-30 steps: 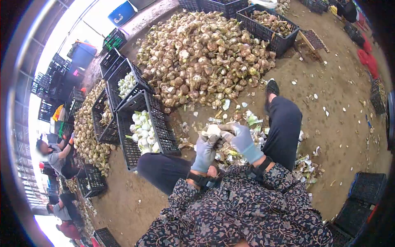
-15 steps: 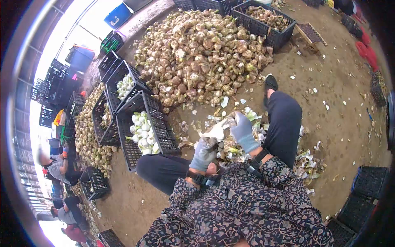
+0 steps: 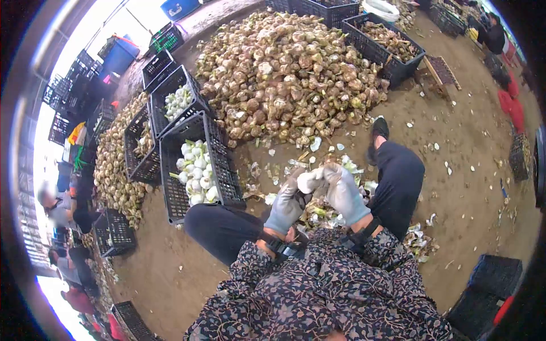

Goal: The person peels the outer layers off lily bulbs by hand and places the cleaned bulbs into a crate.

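Observation:
Both hands wear pale grey gloves and meet above the lap. My left hand (image 3: 289,200) is closed round a white garlic bulb (image 3: 307,182) from the left side. From the right, my right hand (image 3: 344,194) pinches the same bulb, its fingertips touching it. Below the hands, peeled skins (image 3: 321,215) lie scattered on the ground between the legs. A black crate (image 3: 220,160) beside my left knee holds clean white bulbs (image 3: 196,170). Beyond the hands rises a large heap of brown, unpeeled garlic (image 3: 290,74).
More black crates (image 3: 181,122) stand at the left, near another garlic pile (image 3: 116,165). A crate of stems (image 3: 392,48) and a small wooden stool (image 3: 442,73) are at upper right. Two people (image 3: 57,207) sit at far left. Stacked crates (image 3: 492,278) are at lower right.
A strip of white skin stretched between the hands half a second ago is gone. The hands have come back together round the bulb. The view has shifted slightly.

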Available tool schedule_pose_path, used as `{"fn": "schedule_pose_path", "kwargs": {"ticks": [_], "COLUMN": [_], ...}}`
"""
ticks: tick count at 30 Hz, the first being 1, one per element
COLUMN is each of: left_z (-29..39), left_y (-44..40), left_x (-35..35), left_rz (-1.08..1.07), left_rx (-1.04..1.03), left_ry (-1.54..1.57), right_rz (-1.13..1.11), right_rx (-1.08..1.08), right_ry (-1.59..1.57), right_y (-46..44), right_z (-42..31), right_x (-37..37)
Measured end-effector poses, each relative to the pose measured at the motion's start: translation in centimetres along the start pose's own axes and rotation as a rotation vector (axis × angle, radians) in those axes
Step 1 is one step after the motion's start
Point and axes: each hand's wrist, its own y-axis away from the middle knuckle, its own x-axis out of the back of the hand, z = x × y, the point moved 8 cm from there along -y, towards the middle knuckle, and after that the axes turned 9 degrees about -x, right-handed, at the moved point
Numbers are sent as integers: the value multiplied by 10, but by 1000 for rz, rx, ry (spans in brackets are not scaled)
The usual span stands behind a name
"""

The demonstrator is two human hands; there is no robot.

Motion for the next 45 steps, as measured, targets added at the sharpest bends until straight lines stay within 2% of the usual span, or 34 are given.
{"fn": "schedule_pose_path", "kwargs": {"ticks": [2,3,4,6,7,8,10,11,13,14,15,16,17,19,21,22,23,24,25,26,28,30,32,33,36,38,40,41,42,43,45], "left_z": [8,17,19,16,15,17,11,5,-8,-13,-14,-9,13,15,-12,-32,-54,-65,-79,-95,-146,-166,-177,-188,-191,-183,-185,-146,-130,-104,-55], "left_y": [-1,2,3,1,0,-1,-6,-9,-22,-24,-26,-40,-59,-83,-114,-127,-140,-154,-157,-165,-187,-201,-209,-209,-207,-194,-171,-160,-145,-132,-109], "left_x": [-5,-14,-19,-18,-17,-21,-6,10,65,87,100,121,141,149,165,180,194,173,174,151,156,132,120,122,121,125,146,83,63,47,15], "left_rz": [-118,-207,-204,-84,-70,-65,67,189,271,339,479,510,327,346,458,457,291,93,181,77,-145,-224,-227,-296,-309,-243,182,82,152,96,-34], "left_rx": [-54,-146,-156,-50,-34,-17,18,42,70,108,146,70,-255,-341,30,56,64,58,323,588,375,375,437,391,264,221,300,263,333,276,165], "left_ry": [-136,-332,-324,-5,54,53,146,223,171,115,86,-102,-682,-788,-650,-650,-1033,-1404,-1857,-1874,-2078,-2061,-2057,-2065,-2013,-1921,-581,-437,-264,-292,-460], "right_rz": [-122,-28,1,280,211,213,-26,-44,43,66,118,123,168,312,366,421,482,504,393,282,314,337,349,356,318,286,270,278,281,342,234], "right_rx": [48,65,152,178,284,510,164,164,502,439,422,311,109,86,104,130,152,137,178,222,182,131,34,36,90,129,143,163,188,153,121], "right_ry": [-411,-438,-439,209,839,1410,1935,1936,1848,1773,1514,1233,856,662,565,479,389,382,339,298,346,463,362,360,368,427,452,597,745,1002,1053], "right_y": [-4,-8,-8,-14,-29,-32,-46,-53,-63,-66,-68,-84,-86,-80,-78,-76,-71,-67,-68,-68,-63,-70,-72,-74,-74,-76,-78,-80,-83,-85,-78], "right_z": [-24,-38,-58,-87,-86,-92,-55,-57,-90,-120,-148,-160,-171,-193,-202,-203,-201,-197,-197,-198,-199,-198,-199,-200,-199,-190,-178,-166,-155,-145,-126], "right_x": [-4,7,11,20,14,-8,-4,-2,-4,-8,-9,14,26,47,67,78,90,95,89,82,76,84,85,88,88,92,95,99,99,96,71]}}
